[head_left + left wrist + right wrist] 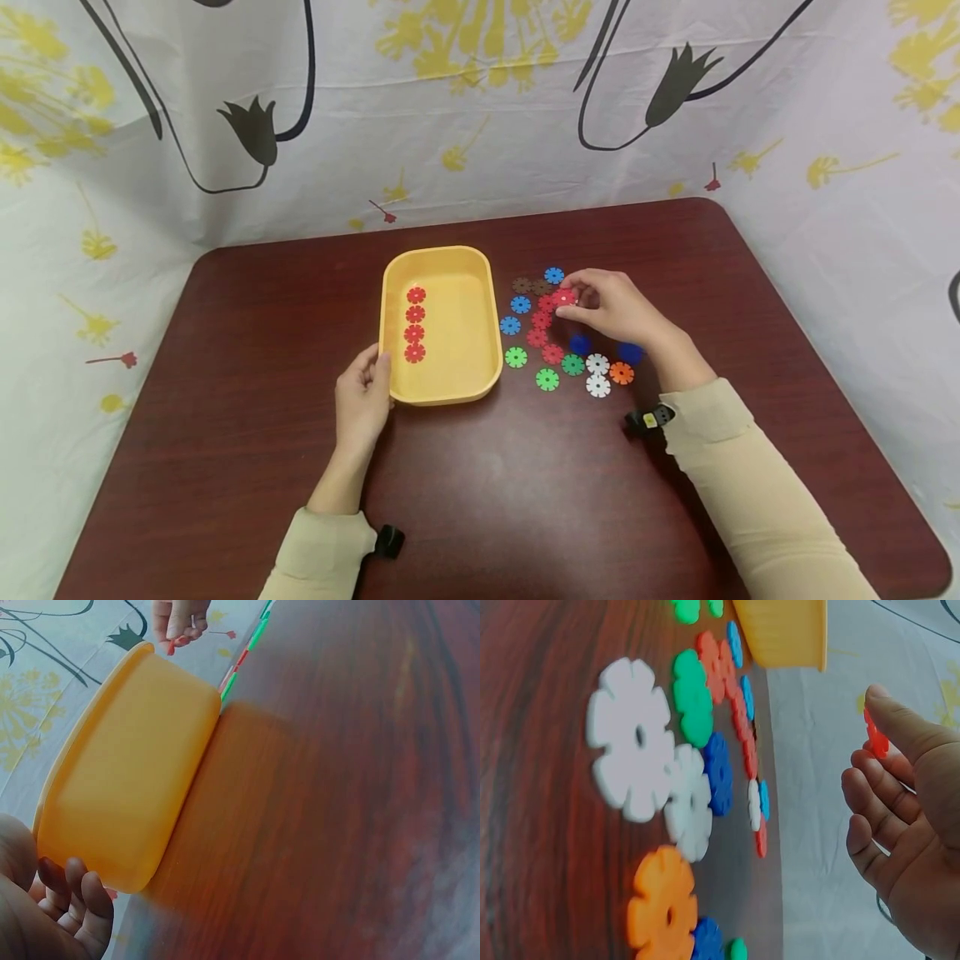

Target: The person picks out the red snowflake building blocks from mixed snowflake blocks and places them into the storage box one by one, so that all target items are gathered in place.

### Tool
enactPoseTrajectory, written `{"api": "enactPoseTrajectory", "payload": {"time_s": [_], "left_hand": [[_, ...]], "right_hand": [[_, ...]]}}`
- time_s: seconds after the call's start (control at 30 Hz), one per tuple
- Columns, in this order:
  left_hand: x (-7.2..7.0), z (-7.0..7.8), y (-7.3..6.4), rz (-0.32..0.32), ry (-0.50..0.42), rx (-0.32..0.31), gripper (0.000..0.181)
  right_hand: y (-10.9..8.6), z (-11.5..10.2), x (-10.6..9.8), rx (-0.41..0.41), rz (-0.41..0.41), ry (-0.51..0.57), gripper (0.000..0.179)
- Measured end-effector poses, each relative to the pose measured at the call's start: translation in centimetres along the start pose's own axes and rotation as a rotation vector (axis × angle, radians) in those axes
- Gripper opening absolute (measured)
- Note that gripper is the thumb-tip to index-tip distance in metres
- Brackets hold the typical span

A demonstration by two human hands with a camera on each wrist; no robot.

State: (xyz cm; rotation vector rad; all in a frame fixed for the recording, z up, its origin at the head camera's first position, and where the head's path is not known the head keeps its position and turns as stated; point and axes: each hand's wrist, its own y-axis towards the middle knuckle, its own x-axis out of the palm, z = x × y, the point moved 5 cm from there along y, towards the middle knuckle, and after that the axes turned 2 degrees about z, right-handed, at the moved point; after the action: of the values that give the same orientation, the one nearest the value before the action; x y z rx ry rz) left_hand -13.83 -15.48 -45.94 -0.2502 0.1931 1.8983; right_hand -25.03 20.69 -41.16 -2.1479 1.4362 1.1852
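Note:
My left hand [363,400] grips the near left side of a yellow plastic tray [461,325], thumb on the rim and fingers against the outer wall. Several red snowflake discs [414,333] lie in a column inside it, towards its left side. My right hand [615,307] pinches one red snowflake disc [877,736] between thumb and forefinger, raised above the table. Below it, to the right of the tray, more red discs [541,319] lie flat among other colours.
Around the red discs lie blue discs [521,305], brown discs [522,285], green discs [547,380], white discs [597,385] and an orange disc [622,372]. The dark wooden table [480,492] backs onto a patterned cloth [465,125].

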Motion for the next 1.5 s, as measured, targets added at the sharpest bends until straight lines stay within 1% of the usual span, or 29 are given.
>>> {"api": "enactPoseTrajectory", "payload": {"time_s": [0.3,0.53,0.83,1.03,1.1,1.27,1.33,1.5], "left_hand": [[0.1,0.0,0.1,0.005,-0.009,0.006,0.038],[0.1,0.3,0.1,-0.005,-0.014,0.011,0.038],[-0.1,0.2,0.0,0.001,-0.009,-0.001,0.039],[-0.2,-0.1,-0.3,-0.008,-0.018,-0.039,0.039],[-0.2,0.3,-0.4,-0.014,-0.020,-0.054,0.039],[-0.4,2.9,-1.2,-0.031,-0.012,-0.060,0.038],[-0.4,3.5,-1.4,-0.041,-0.009,-0.056,0.039],[-0.4,3.7,-1.3,-0.044,-0.003,-0.049,0.038]], "right_hand": [[1.4,-1.8,0.5,-0.040,0.001,0.015,0.036],[2.6,-3.6,1.6,-0.101,0.009,0.059,0.036],[3.8,-6.2,3.5,-0.133,-0.029,0.126,0.033],[4.2,-7.6,5.0,-0.147,-0.066,0.162,0.034],[4.4,-7.9,5.3,-0.167,-0.069,0.156,0.033],[4.7,-8.7,6.2,-0.207,-0.075,0.136,0.033],[4.8,-9.0,6.5,-0.213,-0.084,0.142,0.033],[5.2,-9.8,7.3,-0.233,-0.095,0.132,0.033]]}}
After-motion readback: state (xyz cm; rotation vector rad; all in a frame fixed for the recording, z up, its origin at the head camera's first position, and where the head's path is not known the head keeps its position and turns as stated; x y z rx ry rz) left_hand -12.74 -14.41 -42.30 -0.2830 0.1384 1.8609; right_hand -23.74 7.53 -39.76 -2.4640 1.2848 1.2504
